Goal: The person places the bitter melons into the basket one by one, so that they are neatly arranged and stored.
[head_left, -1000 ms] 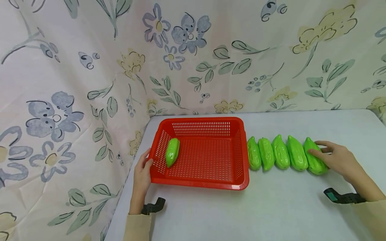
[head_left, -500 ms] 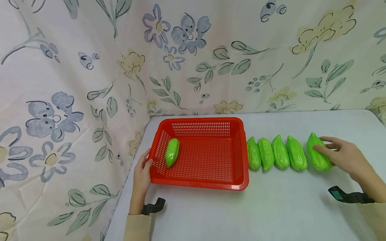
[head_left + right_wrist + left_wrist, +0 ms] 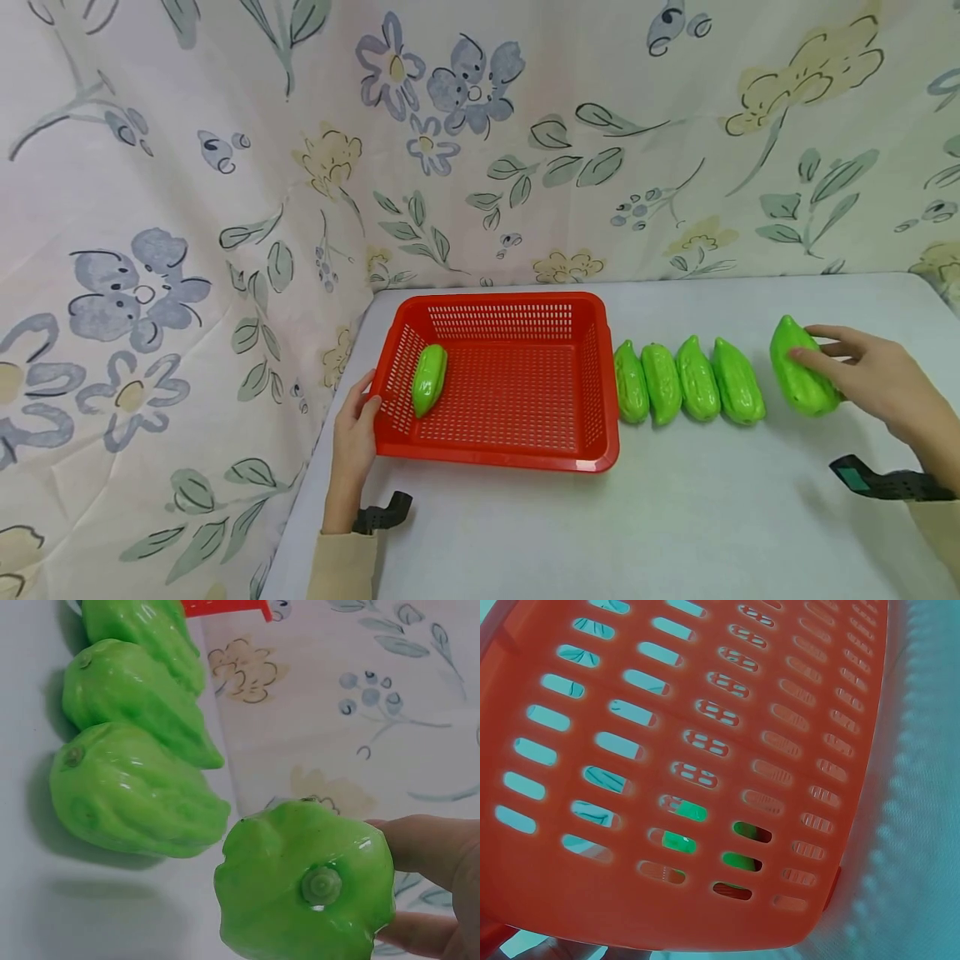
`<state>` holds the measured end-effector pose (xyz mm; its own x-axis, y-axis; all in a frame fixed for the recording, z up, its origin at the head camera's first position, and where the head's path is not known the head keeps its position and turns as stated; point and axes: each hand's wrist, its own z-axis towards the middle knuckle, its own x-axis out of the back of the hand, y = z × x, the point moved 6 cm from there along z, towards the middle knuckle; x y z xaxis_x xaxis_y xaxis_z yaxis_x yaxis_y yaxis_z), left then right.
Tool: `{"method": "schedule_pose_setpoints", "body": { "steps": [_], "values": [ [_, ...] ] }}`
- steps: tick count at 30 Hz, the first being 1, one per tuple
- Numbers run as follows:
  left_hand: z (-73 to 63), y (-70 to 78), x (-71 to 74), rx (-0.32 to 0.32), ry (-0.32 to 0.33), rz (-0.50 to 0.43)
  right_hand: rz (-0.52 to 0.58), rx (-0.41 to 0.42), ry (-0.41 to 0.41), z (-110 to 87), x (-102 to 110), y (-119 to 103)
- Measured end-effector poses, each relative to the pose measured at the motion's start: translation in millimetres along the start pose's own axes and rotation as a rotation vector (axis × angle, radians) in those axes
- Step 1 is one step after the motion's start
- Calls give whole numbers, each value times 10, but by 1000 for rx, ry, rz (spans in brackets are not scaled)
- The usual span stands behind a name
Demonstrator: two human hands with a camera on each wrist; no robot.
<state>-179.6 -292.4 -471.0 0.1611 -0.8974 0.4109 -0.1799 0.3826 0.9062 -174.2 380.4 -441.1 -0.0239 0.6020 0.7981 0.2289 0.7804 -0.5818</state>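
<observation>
While backed by floral cloth [image 3: 135, 292] at far left and across top of head view, gripping red basket [image 3: 487, 460] by its left rim with left hand [image 3: 355, 425], thumb over edge. Black wrist strap [image 3: 384, 513] at lower left. Inside basket, near left wall: inner gourd [image 3: 429, 380], green, lying down. On white table [image 3: 637, 533], right of centre: row of four gourds [image 3: 698, 380], side by side, basket contact unclear. Toward right edge: pinching green gourd [image 3: 802, 375] between thumb and fingers of right hand [image 3: 873, 367], tip toward top, held clear of table, apart from row.
</observation>
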Motion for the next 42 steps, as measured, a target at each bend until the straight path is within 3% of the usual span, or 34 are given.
{"method": "schedule_pose_setpoints", "body": {
  "steps": [27,33,42],
  "values": [
    [6,-9,1,1,8,8,23,41,94,-60,367,-313],
    [9,-12,3,-1,6,4,32,38,111,-65,385,-380],
    [7,-16,1,-1,7,9,56,36,69,-36,317,-362]
  ]
}}
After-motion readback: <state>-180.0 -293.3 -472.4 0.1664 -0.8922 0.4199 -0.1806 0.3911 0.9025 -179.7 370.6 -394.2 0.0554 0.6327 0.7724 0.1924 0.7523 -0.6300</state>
